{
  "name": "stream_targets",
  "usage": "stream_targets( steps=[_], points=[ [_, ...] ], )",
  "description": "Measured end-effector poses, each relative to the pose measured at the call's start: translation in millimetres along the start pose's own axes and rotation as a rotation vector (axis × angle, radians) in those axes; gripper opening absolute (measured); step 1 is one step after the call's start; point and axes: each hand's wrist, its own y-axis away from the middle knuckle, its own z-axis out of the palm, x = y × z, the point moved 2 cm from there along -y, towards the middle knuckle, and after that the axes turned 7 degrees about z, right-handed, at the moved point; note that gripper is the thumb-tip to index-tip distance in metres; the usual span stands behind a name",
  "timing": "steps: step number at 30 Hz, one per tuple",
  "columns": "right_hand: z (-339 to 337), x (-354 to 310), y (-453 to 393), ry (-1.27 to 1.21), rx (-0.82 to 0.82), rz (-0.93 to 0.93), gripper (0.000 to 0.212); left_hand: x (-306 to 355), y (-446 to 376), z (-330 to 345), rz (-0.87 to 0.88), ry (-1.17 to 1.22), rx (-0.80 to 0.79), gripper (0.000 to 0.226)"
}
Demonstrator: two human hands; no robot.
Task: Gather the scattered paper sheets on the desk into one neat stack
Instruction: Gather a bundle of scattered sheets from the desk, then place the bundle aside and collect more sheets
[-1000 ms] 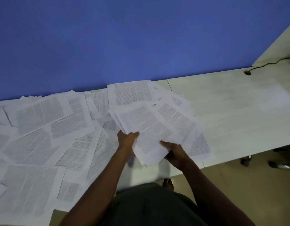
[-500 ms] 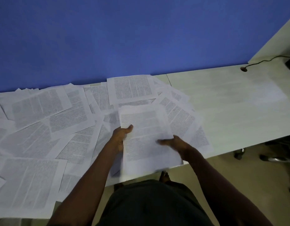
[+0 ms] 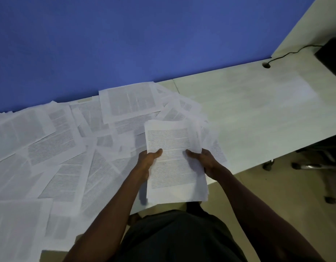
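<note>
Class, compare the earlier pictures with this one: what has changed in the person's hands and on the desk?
The fanned bundle has been squared into an upright stack, gripped by the left hand and right hand on its side edges. The scattered sheets on the desk lie as before.

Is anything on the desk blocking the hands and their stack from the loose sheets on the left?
Nothing visible. Both the left hand and right hand grip the stack, and the loose sheets lie flat on the desk right beside it.
</note>
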Motion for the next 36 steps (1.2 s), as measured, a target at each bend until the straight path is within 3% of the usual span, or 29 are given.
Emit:
stream_targets(
  steps=[4,7,9,12,16,21,23,26,28,31,34,36],
  points=[
    [-63.7,-17.9,-10.3,0.064,-0.083,0.023,0.042,-3.7,-13.1,68.7,-0.036,0.000,-0.043,0.037],
    [-125.6,-34.5,-23.6,0.094,0.172,-0.086,0.027,-9.6,-29.2,134.5,-0.034,-0.099,-0.090,0.044],
    [-172.3,-43.8,-30.9,0.234,0.387,-0.137,0.028,-11.8,-39.8,180.8,0.004,-0.110,-0.054,0.038],
    [-230.8,-54.9,-36.2,0.383,0.557,-0.128,0.029,-14.6,-52.2,241.9,0.027,-0.219,0.004,0.029],
    [-284.8,-73.6,-45.7,0.495,0.668,-0.130,0.033,-24.3,-72.6,295.2,0.045,-0.421,0.032,0.013],
    [-321.9,-89.5,-66.0,0.565,0.706,-0.135,0.031,-25.1,-85.7,334.8,0.085,-0.516,0.017,0.026],
    [-323.8,-93.5,-70.0,0.632,0.715,-0.133,0.042,-25.5,-93.8,341.2,0.091,-0.560,0.010,0.028],
    [-311.2,-98.0,-70.0,0.914,0.878,-0.243,0.068,-24.9,-100.6,338.4,0.125,-0.739,0.098,0.035],
    [-289.5,-104.2,-74.0,0.913,0.815,-0.406,0.061,-19.7,-95.2,325.7,0.250,-0.905,0.235,0.035],
    [-236.4,-111.8,-86.9,0.830,0.503,-0.524,0.039,-9.6,-76.9,293.5,0.406,-1.074,0.428,0.038],
    [-174.2,-113.8,-95.7,0.845,0.287,-0.546,0.032,-13.3,-66.4,247.5,0.275,-1.394,0.547,0.073],
    [-135.8,-105.5,-102.5,0.956,0.198,-0.574,0.038,-21.8,-57.3,218.3,0.169,-1.453,0.454,0.084]
  ],
)
